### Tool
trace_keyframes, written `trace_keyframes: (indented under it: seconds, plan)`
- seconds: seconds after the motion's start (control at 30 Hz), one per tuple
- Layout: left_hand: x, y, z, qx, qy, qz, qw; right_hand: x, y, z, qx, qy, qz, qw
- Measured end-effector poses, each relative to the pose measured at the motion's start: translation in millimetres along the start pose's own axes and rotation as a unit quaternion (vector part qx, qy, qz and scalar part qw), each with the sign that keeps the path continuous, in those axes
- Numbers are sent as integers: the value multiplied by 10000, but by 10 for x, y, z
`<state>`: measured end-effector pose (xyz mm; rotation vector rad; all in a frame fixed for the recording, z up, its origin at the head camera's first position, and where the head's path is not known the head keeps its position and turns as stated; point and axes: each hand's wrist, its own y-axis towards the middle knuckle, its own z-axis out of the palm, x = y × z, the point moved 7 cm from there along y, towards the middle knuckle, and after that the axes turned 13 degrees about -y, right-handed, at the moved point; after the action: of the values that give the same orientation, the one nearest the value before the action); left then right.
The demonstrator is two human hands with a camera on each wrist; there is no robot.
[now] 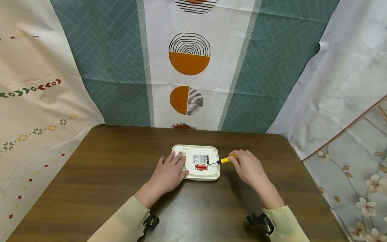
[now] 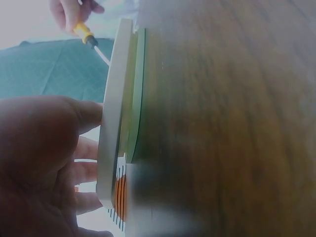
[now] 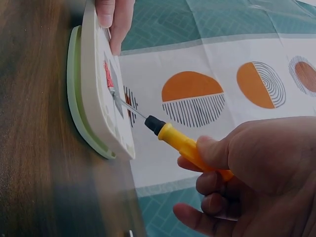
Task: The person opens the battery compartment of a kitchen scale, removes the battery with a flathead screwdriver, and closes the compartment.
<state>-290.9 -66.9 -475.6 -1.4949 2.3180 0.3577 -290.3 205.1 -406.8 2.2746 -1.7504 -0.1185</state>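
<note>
A teal-and-white patterned cloth (image 1: 220, 77) hangs across the upper part of the frame, probably to screen off the area behind the brown wood-grain table (image 1: 90, 174) that fills the lower part. Near the middle of the frame, the flat, rounded white plastic device (image 1: 189, 163) lies on the table, apparently underside up, so that its label and small slot face upward; the wrist views show a pale green layer beneath its white plate. The left hand (image 1: 170, 170), left of centre, lies spread with its fingers extended over the device's left side and its thumb at the near edge, gripping nothing, presumably to keep the device from sliding. The right hand (image 1: 248, 166), right of centre, curls its fingers and thumb around the yellow-and-black handled screwdriver (image 1: 224, 160), holding it at a low slant, likely so that the thin metal shaft reaches the slot from the side. The printed grey-and-black label (image 1: 199, 159) sits just above the small red battery-like piece (image 1: 201, 167), whose right end the screwdriver tip meets or nearly meets. Counted: one table, one device, two hands, one screwdriver and one label; whether the red patch is one piece or more cannot be told.
</note>
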Motion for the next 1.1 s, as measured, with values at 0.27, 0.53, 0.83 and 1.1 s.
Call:
trace_keyframes:
  seconds: [0.27, 0.53, 0.83, 1.1]
  plan:
    - [16, -6, 3, 26, -43, -22, 10000, -26, 4, 29, 261, -23, 84, 9996]
    - [16, -8, 12, 40, -49, -28, 10000, 45, -24, -47, -176, -64, -159, 9997]
    - [-6, -21, 2, -8, -40, 31, 10000, 128, -42, -82, -415, -101, -293, 9987]
    - [-3, -26, -3, 22, -42, 10, 10000, 202, -80, -106, -613, -107, -337, 9975]
